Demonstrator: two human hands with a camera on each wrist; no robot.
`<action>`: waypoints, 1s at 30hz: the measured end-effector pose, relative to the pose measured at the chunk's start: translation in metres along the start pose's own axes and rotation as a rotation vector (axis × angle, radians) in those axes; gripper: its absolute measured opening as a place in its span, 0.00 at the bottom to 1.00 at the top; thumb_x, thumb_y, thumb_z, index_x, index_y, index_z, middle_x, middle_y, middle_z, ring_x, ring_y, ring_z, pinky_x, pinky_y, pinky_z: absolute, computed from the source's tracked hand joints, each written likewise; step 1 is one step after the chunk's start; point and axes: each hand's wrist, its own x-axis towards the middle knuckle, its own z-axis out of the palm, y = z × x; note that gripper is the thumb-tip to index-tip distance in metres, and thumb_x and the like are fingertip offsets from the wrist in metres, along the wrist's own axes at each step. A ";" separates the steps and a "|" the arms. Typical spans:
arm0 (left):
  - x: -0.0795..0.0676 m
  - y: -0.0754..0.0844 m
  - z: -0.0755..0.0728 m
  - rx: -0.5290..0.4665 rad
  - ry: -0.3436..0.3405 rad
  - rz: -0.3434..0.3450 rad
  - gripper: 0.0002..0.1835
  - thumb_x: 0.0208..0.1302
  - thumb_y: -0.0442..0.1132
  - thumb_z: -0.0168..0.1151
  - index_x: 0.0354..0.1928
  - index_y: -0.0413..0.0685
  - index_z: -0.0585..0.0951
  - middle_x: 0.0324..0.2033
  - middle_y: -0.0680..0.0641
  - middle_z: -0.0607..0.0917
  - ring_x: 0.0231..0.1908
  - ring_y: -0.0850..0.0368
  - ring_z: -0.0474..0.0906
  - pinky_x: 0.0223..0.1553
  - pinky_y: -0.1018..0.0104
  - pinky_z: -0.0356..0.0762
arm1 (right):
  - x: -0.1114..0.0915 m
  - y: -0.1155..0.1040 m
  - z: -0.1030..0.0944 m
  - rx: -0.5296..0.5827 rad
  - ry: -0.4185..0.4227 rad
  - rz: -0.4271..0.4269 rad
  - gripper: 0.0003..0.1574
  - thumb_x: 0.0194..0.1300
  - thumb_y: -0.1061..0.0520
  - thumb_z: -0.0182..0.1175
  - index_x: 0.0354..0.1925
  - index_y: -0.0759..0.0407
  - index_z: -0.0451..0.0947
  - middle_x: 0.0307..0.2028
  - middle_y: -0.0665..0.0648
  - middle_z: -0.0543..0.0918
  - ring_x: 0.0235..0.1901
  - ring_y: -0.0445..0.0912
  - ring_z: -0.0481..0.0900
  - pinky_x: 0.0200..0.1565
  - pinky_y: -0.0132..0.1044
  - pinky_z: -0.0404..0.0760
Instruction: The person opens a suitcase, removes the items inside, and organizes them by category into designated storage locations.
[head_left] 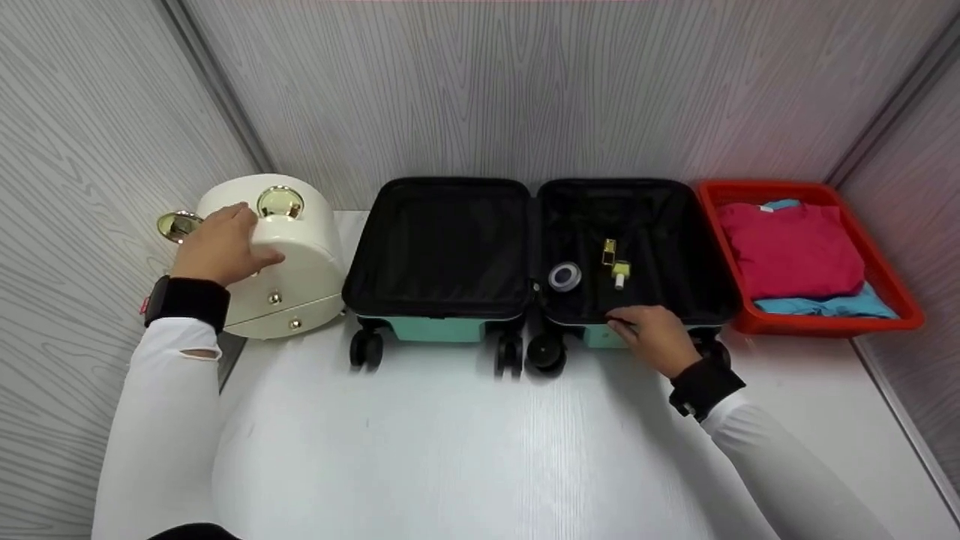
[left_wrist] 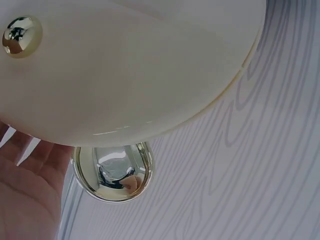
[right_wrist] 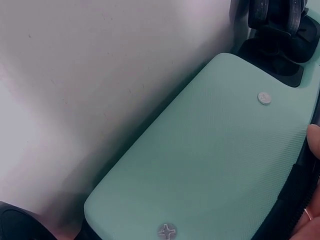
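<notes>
At the left in the head view, my left hand [head_left: 217, 247] rests on the top of a cream rounded case [head_left: 307, 277] with gold knobs and two gold-rimmed round ears. In the left wrist view, straight fingers [left_wrist: 47, 160] show beside its curved edge. My right hand [head_left: 656, 337] grips the front rim of an opened mint-green suitcase [head_left: 461, 330], thumb outside it. Inside the suitcase's right half lie a round silver-and-dark item [head_left: 564, 277], a small bottle with a white cap [head_left: 620, 274] and a small gold-framed piece [head_left: 609, 251].
A red basket [head_left: 817, 324] with a folded pink garment [head_left: 795, 251] and blue cloth stands right beside the suitcase. Black suitcase wheels [head_left: 509, 352] stick out toward me over the white table [head_left: 465, 450]. Grey wood-grain panels [head_left: 480, 90] close off the back and sides.
</notes>
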 end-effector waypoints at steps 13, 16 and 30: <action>-0.021 0.013 -0.024 0.078 -0.111 0.042 0.19 0.55 0.43 0.75 0.35 0.37 0.76 0.27 0.40 0.80 0.31 0.41 0.76 0.33 0.46 0.72 | 0.001 0.003 -0.001 0.024 -0.013 0.004 0.14 0.76 0.58 0.69 0.53 0.64 0.91 0.49 0.65 0.93 0.50 0.62 0.91 0.53 0.61 0.88; -0.026 0.018 -0.031 0.094 -0.140 0.052 0.17 0.54 0.43 0.75 0.33 0.40 0.77 0.26 0.42 0.81 0.31 0.42 0.77 0.33 0.48 0.72 | 0.000 0.004 -0.003 0.027 -0.010 0.002 0.14 0.76 0.58 0.69 0.53 0.65 0.91 0.50 0.66 0.93 0.50 0.63 0.91 0.54 0.61 0.87; -0.052 0.040 -0.032 0.125 -0.157 0.048 0.23 0.53 0.48 0.81 0.32 0.39 0.78 0.29 0.41 0.80 0.30 0.44 0.77 0.31 0.48 0.74 | 0.002 0.006 -0.009 0.019 -0.007 0.012 0.14 0.76 0.59 0.69 0.54 0.65 0.90 0.51 0.67 0.92 0.51 0.64 0.90 0.55 0.62 0.87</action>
